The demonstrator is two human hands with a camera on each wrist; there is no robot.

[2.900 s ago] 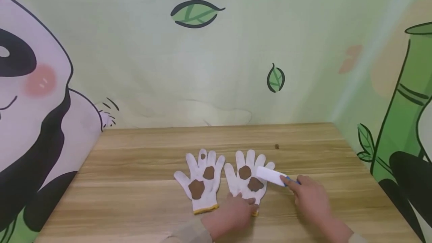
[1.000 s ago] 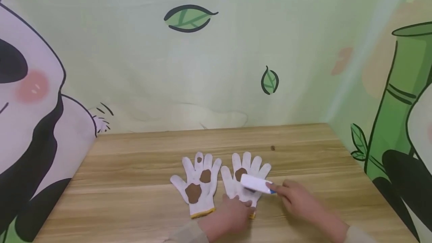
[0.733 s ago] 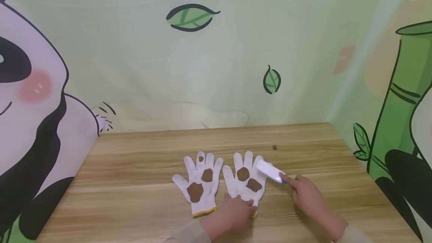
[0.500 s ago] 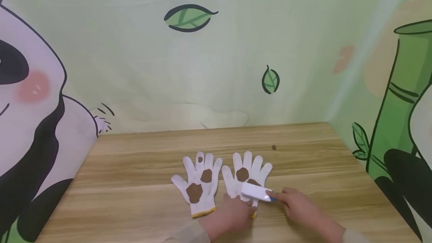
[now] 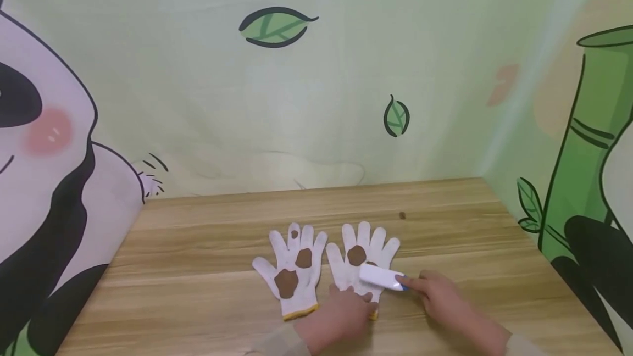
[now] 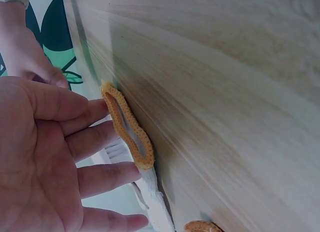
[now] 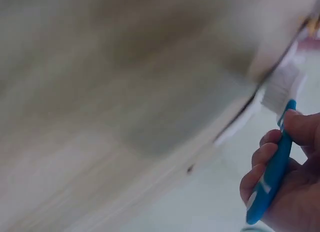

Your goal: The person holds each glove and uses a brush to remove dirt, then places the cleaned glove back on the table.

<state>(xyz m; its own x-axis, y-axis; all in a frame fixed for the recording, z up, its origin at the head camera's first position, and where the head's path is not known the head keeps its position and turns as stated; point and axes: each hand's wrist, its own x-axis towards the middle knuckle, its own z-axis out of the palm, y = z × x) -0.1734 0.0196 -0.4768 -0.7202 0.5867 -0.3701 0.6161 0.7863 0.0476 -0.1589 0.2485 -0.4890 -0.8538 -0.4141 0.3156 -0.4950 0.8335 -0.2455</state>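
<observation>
Two white knit gloves lie side by side on the wooden table, fingers pointing away. On the right glove [image 5: 338, 268], my left hand [image 5: 346, 313] presses near the yellow-edged cuff [image 6: 144, 151], its fingers extended, as the left wrist view shows. My right hand [image 5: 444, 300] grips a brush [image 5: 382, 278] with a white head and blue handle [image 7: 272, 179], thumb and fingers wrapped round it. The bristles [image 7: 278, 94] face down at the glove's palm. The brush head covers most of the lower brown patch; the upper brown patch [image 5: 356, 255] shows. The left glove [image 5: 305, 285] carries several brown patches.
A small dark spot [image 5: 402, 215] lies on the table [image 5: 198, 268] beyond the right glove. A green backdrop [image 5: 198, 98] with a printed panda, leaves and bamboo rises behind and beside the table.
The brush has swept back and forth over the right glove's palm, from its finger side toward the cuff, and now sits lower left than at first. The left hand stays on the glove.
</observation>
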